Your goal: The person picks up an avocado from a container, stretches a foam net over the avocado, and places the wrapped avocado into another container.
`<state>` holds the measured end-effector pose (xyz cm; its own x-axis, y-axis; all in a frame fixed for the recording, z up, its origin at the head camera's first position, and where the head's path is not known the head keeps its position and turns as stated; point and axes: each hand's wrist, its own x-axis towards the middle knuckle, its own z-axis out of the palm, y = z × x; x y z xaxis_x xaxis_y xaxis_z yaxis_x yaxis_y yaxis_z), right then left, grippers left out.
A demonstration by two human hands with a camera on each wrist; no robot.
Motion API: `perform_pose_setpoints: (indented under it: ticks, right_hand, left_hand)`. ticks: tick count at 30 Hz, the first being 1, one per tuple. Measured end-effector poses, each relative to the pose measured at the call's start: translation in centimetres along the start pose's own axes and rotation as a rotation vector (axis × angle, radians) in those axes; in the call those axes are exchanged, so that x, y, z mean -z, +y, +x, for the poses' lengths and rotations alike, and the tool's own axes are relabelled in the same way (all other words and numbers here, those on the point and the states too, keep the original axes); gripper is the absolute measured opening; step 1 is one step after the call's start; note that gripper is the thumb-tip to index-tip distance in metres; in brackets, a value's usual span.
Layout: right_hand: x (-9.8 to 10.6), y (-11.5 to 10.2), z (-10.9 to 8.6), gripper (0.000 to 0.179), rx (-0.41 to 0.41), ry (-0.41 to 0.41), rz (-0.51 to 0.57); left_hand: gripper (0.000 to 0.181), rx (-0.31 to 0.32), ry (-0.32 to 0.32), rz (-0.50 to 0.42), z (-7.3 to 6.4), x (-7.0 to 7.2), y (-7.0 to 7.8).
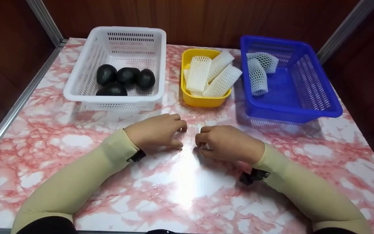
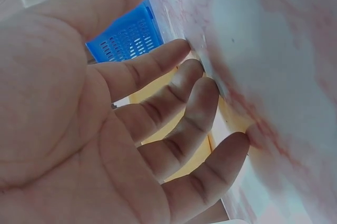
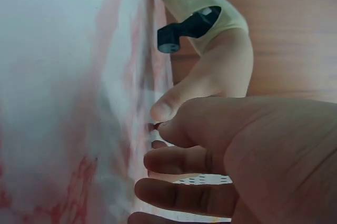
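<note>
My left hand [image 1: 161,131] rests at the middle of the marbled tabletop, fingertips down at its surface and nothing in its palm. A small gap to the right, my right hand [image 1: 230,143] has its fingers loosely bent and its fingertips at the tabletop, with nothing between them. In the left wrist view the left fingers [image 2: 200,108] are spread and slightly bent. Thumb and fingers [image 3: 181,161] of the right hand show bare in its wrist view. The yellow basket [image 1: 203,102] stands just beyond both hands, holding several white foam net sleeves [image 1: 198,73].
At the back left, a white basket [image 1: 115,97] contains several dark, avocado-like fruits [image 1: 145,79]. A blue basket [image 1: 291,113] at the back right has two foam net sleeves [image 1: 257,78] inside its left part. Wooden panels [image 1: 193,22] border the table.
</note>
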<state>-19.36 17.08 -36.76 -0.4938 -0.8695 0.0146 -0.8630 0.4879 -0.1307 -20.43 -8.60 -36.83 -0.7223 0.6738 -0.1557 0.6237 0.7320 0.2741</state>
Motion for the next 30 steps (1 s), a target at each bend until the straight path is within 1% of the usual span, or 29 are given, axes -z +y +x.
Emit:
perform_pose_setpoints:
  ticks: [3,10,14,17,19,22,26,29,30]
  right_hand:
    - [-0.1,0.0,0.0,0.013,-0.004,-0.016,-0.004]
    - [-0.3,0.1,-0.1,0.015,0.010,-0.008,-0.010]
    - [-0.4,0.1,-0.1,0.015,0.019,-0.016,-0.007]
    - [-0.4,0.1,-0.1,0.015,0.015,-0.026,-0.003]
    - [-0.4,0.0,0.0,0.014,0.014,-0.032,-0.002]
    - [-0.5,0.0,0.0,0.014,0.014,-0.039,0.002]
    - [-0.5,0.0,-0.1,0.013,0.013,-0.033,0.010]
    - [-0.5,-0.1,-0.1,0.013,0.009,-0.031,0.011]
    - [-0.5,-0.1,-0.1,0.013,0.005,-0.032,0.009]
  left_hand:
    - [0.043,0.009,-0.007,0.005,0.0,0.1,0.0]
    - [0.043,0.007,-0.022,0.018,0.2,0.1,0.1]
    - [0.040,0.004,-0.041,0.014,-0.1,0.2,0.5]
    - [0.041,0.005,-0.064,0.022,-0.5,0.9,1.1]
    - [0.044,0.007,-0.071,0.022,-0.8,1.6,1.4]
    - [0.049,0.013,-0.060,0.003,-1.3,3.2,1.8]
    - [0.050,0.020,0.008,-0.070,-1.8,6.1,1.5]
    - [0.044,0.032,0.063,-0.101,-2.0,8.6,0.7]
    - [0.044,0.048,0.071,-0.104,-2.2,9.4,0.4]
